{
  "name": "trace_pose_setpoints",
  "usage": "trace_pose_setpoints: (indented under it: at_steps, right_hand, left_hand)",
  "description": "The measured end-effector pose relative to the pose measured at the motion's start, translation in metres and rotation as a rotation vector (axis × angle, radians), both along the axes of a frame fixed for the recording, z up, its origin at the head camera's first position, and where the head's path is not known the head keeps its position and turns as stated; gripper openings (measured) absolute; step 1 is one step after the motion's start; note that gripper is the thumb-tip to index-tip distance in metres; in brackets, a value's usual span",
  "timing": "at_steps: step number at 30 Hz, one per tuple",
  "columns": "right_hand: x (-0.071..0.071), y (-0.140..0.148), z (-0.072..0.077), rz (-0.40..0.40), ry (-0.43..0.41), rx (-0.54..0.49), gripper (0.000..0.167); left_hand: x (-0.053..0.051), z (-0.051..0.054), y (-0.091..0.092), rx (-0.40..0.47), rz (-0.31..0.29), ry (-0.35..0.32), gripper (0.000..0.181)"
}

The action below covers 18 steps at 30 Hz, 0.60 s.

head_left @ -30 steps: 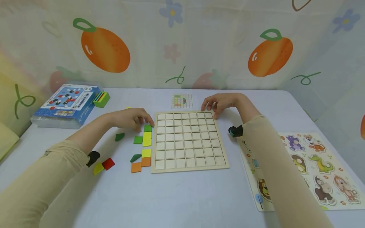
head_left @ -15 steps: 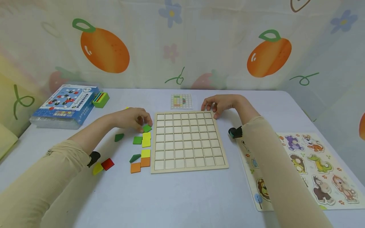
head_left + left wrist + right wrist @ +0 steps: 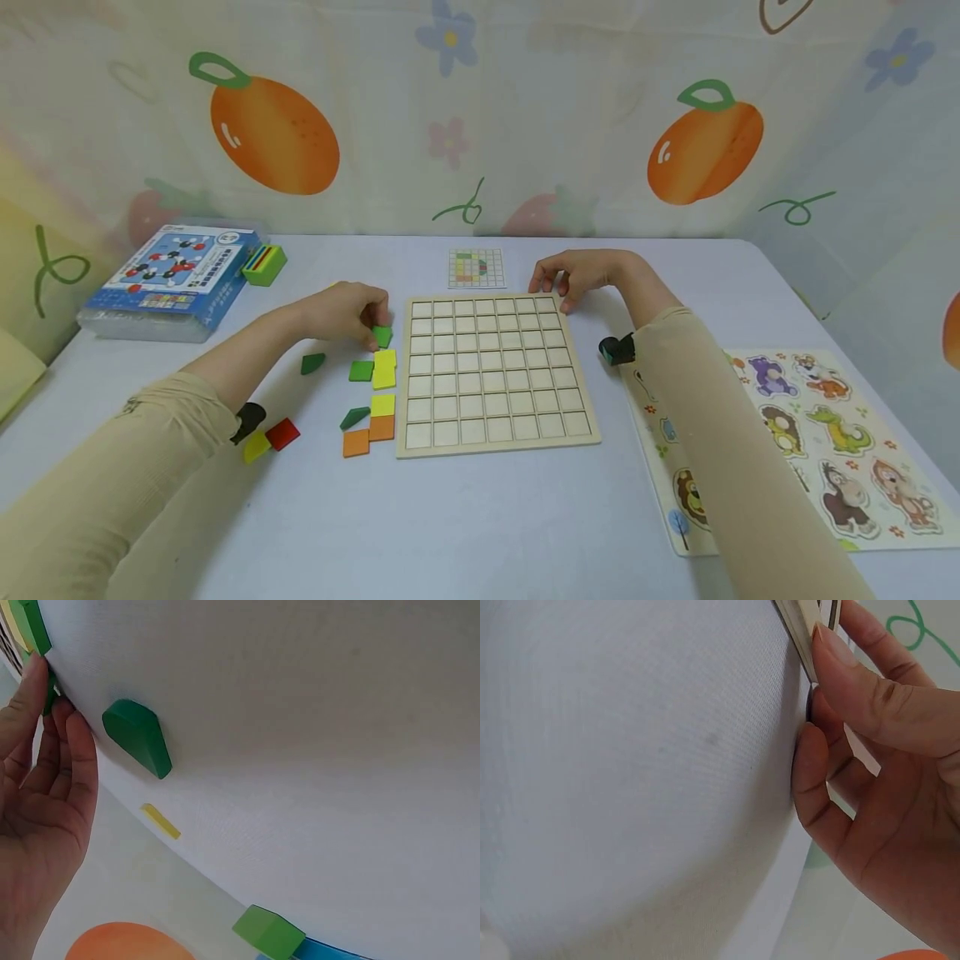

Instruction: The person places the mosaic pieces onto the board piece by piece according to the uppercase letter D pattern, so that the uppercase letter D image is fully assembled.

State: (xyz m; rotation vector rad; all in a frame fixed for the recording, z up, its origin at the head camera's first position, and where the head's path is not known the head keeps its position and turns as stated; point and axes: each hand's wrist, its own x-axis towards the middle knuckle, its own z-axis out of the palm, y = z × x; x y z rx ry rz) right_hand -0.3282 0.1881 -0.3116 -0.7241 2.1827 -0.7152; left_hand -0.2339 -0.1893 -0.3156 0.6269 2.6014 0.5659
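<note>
In the head view my left hand [image 3: 347, 312] pinches a small green tile [image 3: 383, 336] between thumb and fingers, beside the board's left edge. The left wrist view shows the thumb and fingertips around green, partly hidden. The wooden grid board [image 3: 480, 450] lies flat in the middle, its square cells bare. At its far right corner my right hand [image 3: 581, 273] holds the frame, thumb on one side and curled fingers at the far edge. Left of the board lie yellow tiles [image 3: 384, 369], a green square [image 3: 361, 371], orange tiles [image 3: 356, 442] and a dark green piece [image 3: 139, 739].
A red tile [image 3: 282, 434] and a yellow piece [image 3: 257, 447] lie near the left sleeve. A blue box [image 3: 176, 271] and a green block [image 3: 265, 265] stand at the back left. Behind the board is a pattern card [image 3: 477, 268]. An animal puzzle board [image 3: 813, 492] lies under the right sleeve.
My left hand has drawn slightly left, away from the board, and the green tile has turned and shifted with it. The right hand stays at the board's corner.
</note>
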Motion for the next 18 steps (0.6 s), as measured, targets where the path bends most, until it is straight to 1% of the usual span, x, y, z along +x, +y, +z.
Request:
trace_pose_setpoints:
  at_steps: [5, 10, 15, 18]
  right_hand:
    - [0.001, 0.000, 0.001, -0.012, 0.006, 0.007, 0.055]
    - [0.002, 0.000, 0.000, -0.019, 0.006, -0.005, 0.054]
    - [0.001, -0.001, 0.000, -0.019, 0.025, 0.008, 0.054]
    - [0.002, -0.001, 0.001, -0.033, 0.019, 0.010, 0.052]
  left_hand:
    - [-0.002, 0.003, 0.000, 0.026, 0.011, 0.028, 0.015]
    - [-0.006, 0.007, 0.003, 0.082, 0.052, 0.025, 0.013]
    - [-0.010, 0.010, 0.015, 0.179, 0.081, 0.022, 0.013]
    - [-0.011, 0.010, 0.026, 0.214, 0.082, 0.015, 0.014]
